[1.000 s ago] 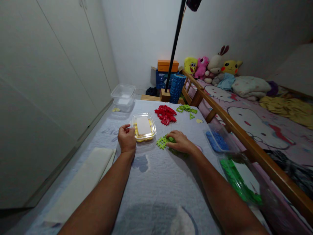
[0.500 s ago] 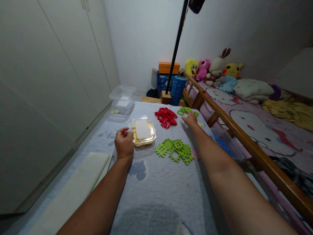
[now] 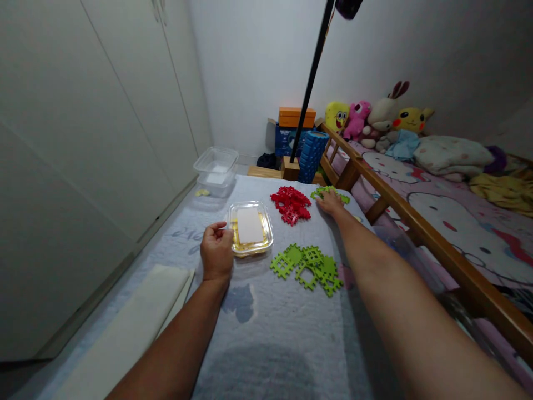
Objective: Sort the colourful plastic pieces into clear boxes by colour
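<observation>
My right hand [image 3: 332,203] reaches to the far right of the cloth and lies over a small pile of green interlocking plastic tiles [image 3: 343,198]. Its thumb stands apart from the other fingers, whose tips are partly hidden. My left hand [image 3: 216,254] rests with curled fingers against the left side of a clear lidded box [image 3: 271,233]; nothing shows in it. Yellow pieces fill the box, and a white card [image 3: 250,225] lies on top. To the box's right are a heap of red tiles [image 3: 290,204] and a nearer spread of green tiles [image 3: 310,264].
An open clear container [image 3: 216,166] stands at the back left, beside small pale yellow pieces [image 3: 202,193]. A folded white sheet [image 3: 137,316] lies at the left. Along the right runs a wooden bed rail [image 3: 400,205]. A black pole [image 3: 310,83] rises behind the cloth.
My right hand has settled lower over the far green tiles, its fingers less extended. My left hand stays by the box. The whole view has shifted slightly.
</observation>
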Action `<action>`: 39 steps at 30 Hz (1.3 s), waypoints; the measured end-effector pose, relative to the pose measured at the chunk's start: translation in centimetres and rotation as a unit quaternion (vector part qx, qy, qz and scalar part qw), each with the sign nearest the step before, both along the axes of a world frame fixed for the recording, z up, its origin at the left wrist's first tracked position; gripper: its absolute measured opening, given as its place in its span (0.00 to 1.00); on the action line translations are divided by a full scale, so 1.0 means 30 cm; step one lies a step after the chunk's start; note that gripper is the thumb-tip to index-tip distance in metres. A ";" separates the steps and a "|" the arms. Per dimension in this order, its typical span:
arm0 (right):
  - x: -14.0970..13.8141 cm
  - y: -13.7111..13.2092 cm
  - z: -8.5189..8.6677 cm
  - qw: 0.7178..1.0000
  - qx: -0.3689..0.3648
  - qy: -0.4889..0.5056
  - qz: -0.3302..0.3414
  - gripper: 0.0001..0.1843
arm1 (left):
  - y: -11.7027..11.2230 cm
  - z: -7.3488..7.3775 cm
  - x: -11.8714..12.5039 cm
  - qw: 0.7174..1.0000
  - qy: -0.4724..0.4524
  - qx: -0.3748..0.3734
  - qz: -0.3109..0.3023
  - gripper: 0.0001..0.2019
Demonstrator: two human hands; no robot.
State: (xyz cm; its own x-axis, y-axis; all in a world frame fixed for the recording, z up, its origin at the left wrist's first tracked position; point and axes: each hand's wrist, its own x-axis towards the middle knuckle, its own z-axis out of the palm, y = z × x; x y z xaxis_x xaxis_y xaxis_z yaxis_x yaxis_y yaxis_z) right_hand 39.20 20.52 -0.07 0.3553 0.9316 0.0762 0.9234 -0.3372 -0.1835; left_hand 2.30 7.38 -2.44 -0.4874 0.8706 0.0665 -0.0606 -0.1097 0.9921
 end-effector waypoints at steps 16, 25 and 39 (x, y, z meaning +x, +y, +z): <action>-0.009 -0.147 0.013 0.990 0.088 -0.038 -0.099 0.23 | 0.005 -0.002 0.003 1.000 0.004 0.001 0.004 0.19; 0.046 -0.062 -0.007 1.000 -0.015 0.006 -0.014 0.37 | -0.002 0.011 0.003 1.000 0.004 0.001 0.000 0.20; -0.029 -0.133 0.041 0.998 0.018 -0.062 -0.002 0.25 | 0.009 -0.009 -0.001 1.000 0.012 0.003 0.000 0.19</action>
State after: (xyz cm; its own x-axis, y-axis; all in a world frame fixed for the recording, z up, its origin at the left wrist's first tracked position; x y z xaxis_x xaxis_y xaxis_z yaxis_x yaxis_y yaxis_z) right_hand 38.34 16.53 1.15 0.3446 0.9261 0.1537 0.9385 -0.3361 -0.0792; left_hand 2.27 7.65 -2.72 -0.4849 0.8706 0.0830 -0.0363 -0.1149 0.9927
